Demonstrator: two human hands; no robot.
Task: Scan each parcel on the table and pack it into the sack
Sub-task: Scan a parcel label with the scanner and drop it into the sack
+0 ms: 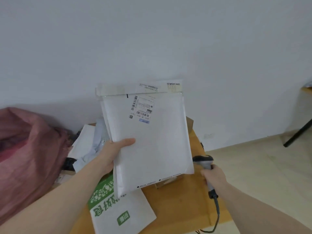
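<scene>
Person holding a white padded parcel [148,141] upright above a wooden table [182,200].
Left hand [111,154] grips its left edge, thumb in front — right hand [213,176] wraps a scanner [205,163] near the table's right edge.

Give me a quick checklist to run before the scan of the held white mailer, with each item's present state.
1. White mailer gripped by left hand: ok.
2. Shipping label faces the camera, uncovered: ok.
3. Scanner held in right hand: ok.
4. Scanner aimed at the label: not ok, its head sits low beside the mailer's right edge.
5. Scanner cable free of the table edge: cannot tell.
6. Red sack mouth open at left: cannot tell.
</scene>
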